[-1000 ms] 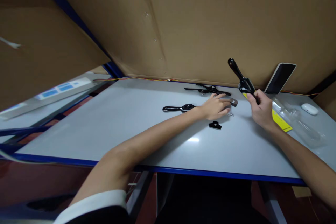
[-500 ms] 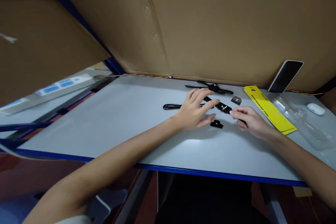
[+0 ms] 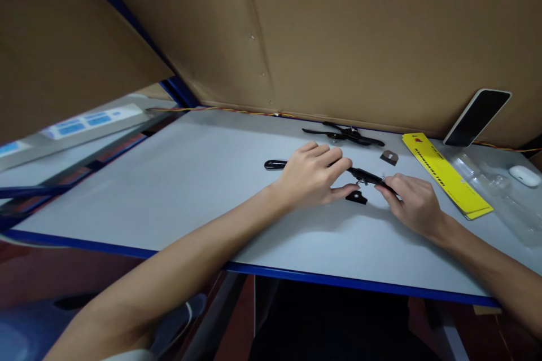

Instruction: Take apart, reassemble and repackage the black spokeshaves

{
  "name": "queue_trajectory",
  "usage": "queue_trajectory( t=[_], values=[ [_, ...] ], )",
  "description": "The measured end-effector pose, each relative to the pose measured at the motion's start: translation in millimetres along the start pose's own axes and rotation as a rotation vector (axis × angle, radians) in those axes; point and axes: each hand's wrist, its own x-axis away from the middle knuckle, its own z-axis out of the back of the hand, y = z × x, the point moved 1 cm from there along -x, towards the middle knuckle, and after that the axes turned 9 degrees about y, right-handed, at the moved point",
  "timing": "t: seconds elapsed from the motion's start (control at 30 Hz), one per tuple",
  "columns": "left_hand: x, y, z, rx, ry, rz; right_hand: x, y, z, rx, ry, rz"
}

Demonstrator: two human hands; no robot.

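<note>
a long white strip (image 3: 95, 124) with blue patches lies at far left, apart from the pale, blue-edged surface (image 3: 178, 192). on the surface, a glossy black handle (image 3: 275, 164) juts out from behind the left hand (image 3: 311, 174), whose fingers curl over one end of a black hand tool (image 3: 367, 176), thumb stretched beneath; whether it grips firmly cannot be told. crossed black tools (image 3: 351, 135) lie behind, near the brown panel (image 3: 381, 39). a small black plate (image 3: 357, 197) rests just in front of the hand tool, a notched metal plate (image 3: 389, 157) farther back. the right hand (image 3: 415, 203) pinches the tool's other end between thumb and fingers. beyond are a yellow card (image 3: 446, 175), a leaning phone (image 3: 478, 117), clear plastic packaging (image 3: 508, 200) and, at far right, a white case (image 3: 525, 175).
</note>
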Motion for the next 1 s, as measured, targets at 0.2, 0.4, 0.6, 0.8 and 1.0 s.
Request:
queue_trajectory(
  t=[0.2,0.4,0.6,0.8,1.0],
  values=[
    [1.4,0.5,-0.6,-0.017,0.039,-0.060,-2.6,-5.5,6.5,-0.027,0.092,0.077],
    [3.0,2.4,-5.0,0.006,0.118,-0.092,-6.3,-1.5,8.0,-0.113,0.162,0.126],
    [5.2,2.6,-8.7,0.014,0.137,-0.074,-5.8,1.4,6.7,-0.206,0.115,-0.006],
    [9.3,0.7,-13.3,0.055,0.037,-0.027,-6.4,1.8,4.5,-0.371,-0.051,-0.125],
    [11.3,-1.6,-17.3,0.111,-0.074,0.031,-8.3,0.2,2.1,-0.507,-0.108,-0.275]
  ],
)
